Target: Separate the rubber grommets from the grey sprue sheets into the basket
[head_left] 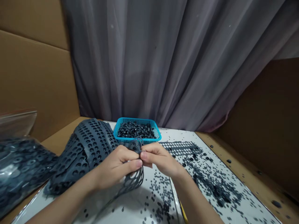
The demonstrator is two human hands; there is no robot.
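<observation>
Both hands meet over the white board, in front of the blue basket. My left hand point(120, 165) is closed, thumb and fingers pinching a dark perforated rubber sheet point(134, 182) whose holed part curls down below the fingers. My right hand point(161, 158) is closed too, its thumb and fingertips pressed on the same sheet right beside the left thumb. A bunched dark piece sticks up above the fingertips. What lies exactly between the fingertips is hidden.
The blue basket point(137, 139) holds many small black pieces. Stacked perforated sheets point(91, 149) lie at left, beside a clear bag of black rings point(21, 168). Another perforated strip point(182, 147) and scattered black discs point(215, 183) lie on the white board point(177, 134). Cardboard walls and a grey curtain point(140, 62) surround it.
</observation>
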